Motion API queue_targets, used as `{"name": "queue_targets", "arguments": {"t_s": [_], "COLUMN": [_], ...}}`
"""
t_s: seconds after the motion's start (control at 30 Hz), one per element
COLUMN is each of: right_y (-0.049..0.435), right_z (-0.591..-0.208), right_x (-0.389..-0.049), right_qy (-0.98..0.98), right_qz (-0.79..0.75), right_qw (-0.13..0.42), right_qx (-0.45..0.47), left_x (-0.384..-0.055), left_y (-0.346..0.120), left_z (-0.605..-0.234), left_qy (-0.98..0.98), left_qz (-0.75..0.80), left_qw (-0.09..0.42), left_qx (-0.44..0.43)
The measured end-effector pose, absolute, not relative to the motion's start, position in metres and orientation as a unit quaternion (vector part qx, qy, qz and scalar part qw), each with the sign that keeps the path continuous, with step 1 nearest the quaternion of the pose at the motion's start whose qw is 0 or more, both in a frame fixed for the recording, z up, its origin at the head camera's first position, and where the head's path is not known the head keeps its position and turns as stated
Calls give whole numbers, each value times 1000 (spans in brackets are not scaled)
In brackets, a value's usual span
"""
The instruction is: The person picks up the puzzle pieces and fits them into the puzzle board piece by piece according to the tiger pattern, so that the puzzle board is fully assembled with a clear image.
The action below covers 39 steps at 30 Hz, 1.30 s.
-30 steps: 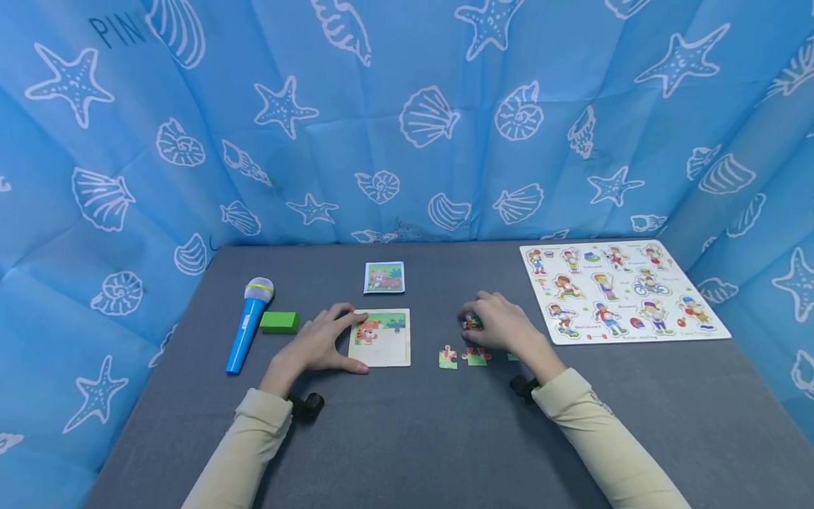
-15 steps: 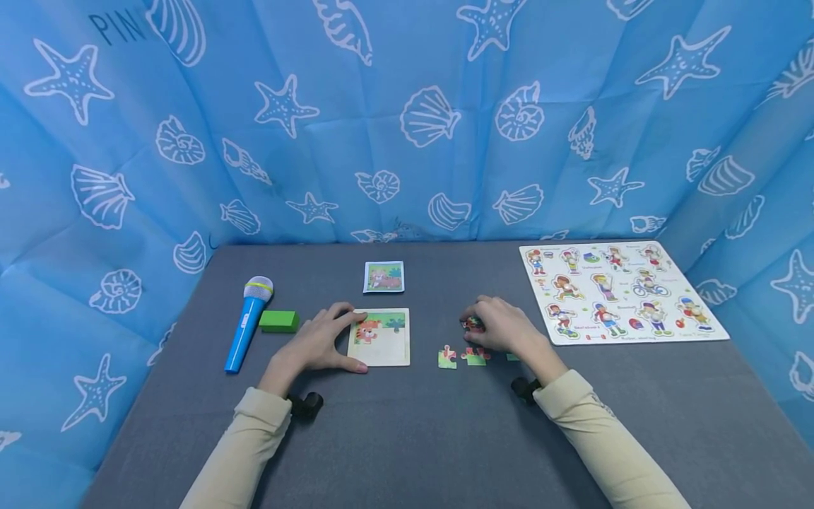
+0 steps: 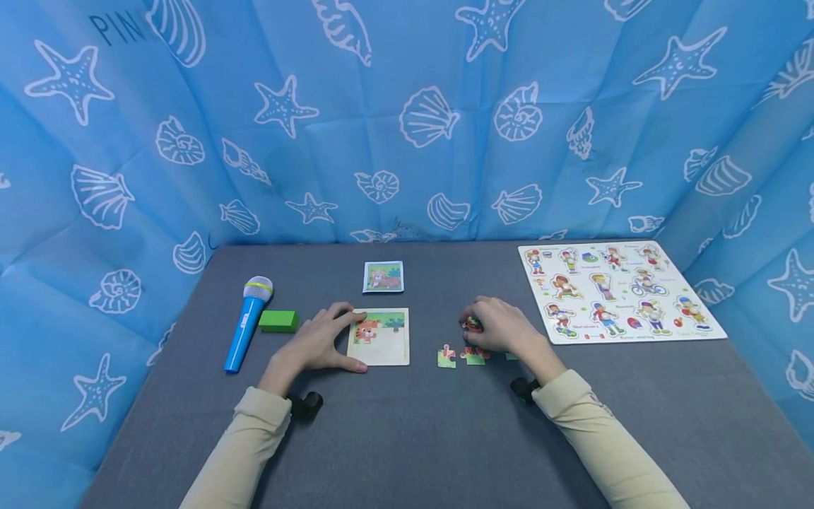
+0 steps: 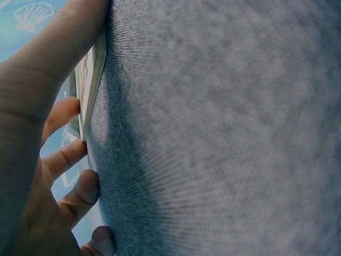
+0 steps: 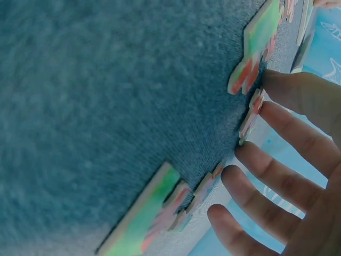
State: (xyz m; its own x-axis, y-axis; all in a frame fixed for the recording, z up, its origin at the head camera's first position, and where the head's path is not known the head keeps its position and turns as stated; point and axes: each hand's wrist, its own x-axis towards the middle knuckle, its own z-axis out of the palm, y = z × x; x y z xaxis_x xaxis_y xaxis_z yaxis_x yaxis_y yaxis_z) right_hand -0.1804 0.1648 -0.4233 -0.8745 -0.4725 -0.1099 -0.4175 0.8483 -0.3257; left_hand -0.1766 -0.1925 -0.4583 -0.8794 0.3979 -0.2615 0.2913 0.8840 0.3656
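My left hand (image 3: 324, 339) holds a square wooden jigsaw board (image 3: 391, 350), thumb at its near edge and index finger at the upper left. Tiger and green leaf pieces (image 3: 367, 331) fill its upper part; the rest is bare. In the left wrist view, fingertips rest against the thin board edge (image 4: 95, 93). To the right, my right hand (image 3: 499, 325) pinches a small jigsaw piece (image 5: 251, 114) between thumb and index finger, low over the cloth. Beside it lie a red-and-green piece (image 3: 474, 358), another piece (image 3: 446, 358), and one partly hidden under the hand (image 3: 511, 346).
A small square tiger picture (image 3: 384, 276) lies behind the board. At left are a blue toy microphone (image 3: 246, 325) and a green block (image 3: 278, 322). A white puzzle board with sports figures (image 3: 626, 293) sits at right. A blue curtain (image 3: 356, 141) borders the grey table (image 3: 407, 438).
My right hand has shifted very slightly toward me with its fingers still at the piece. The left hand stays on the jigsaw board.
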Motion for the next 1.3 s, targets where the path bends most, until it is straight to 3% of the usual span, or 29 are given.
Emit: {"name": "queue_targets", "arguments": {"t_s": [0.6,0.97,1.3], "right_y": [155,133,104], "right_z": [-416,-411,-405], "right_x": [-182,-183,-182], "right_qy": [953,950,945], "right_qz": [-165,-161,-163], "right_qw": [66,35,42], "right_qx": [-244,-264,-279], "left_x": [-177,-176,-176], "left_y": [-194,-192,-192], "left_z": [-459,-457,-457], "left_qy": [957,956,957], "left_qz": [157,158,155], "left_qw": [165,168,166], "left_qx": [181,181,180]}}
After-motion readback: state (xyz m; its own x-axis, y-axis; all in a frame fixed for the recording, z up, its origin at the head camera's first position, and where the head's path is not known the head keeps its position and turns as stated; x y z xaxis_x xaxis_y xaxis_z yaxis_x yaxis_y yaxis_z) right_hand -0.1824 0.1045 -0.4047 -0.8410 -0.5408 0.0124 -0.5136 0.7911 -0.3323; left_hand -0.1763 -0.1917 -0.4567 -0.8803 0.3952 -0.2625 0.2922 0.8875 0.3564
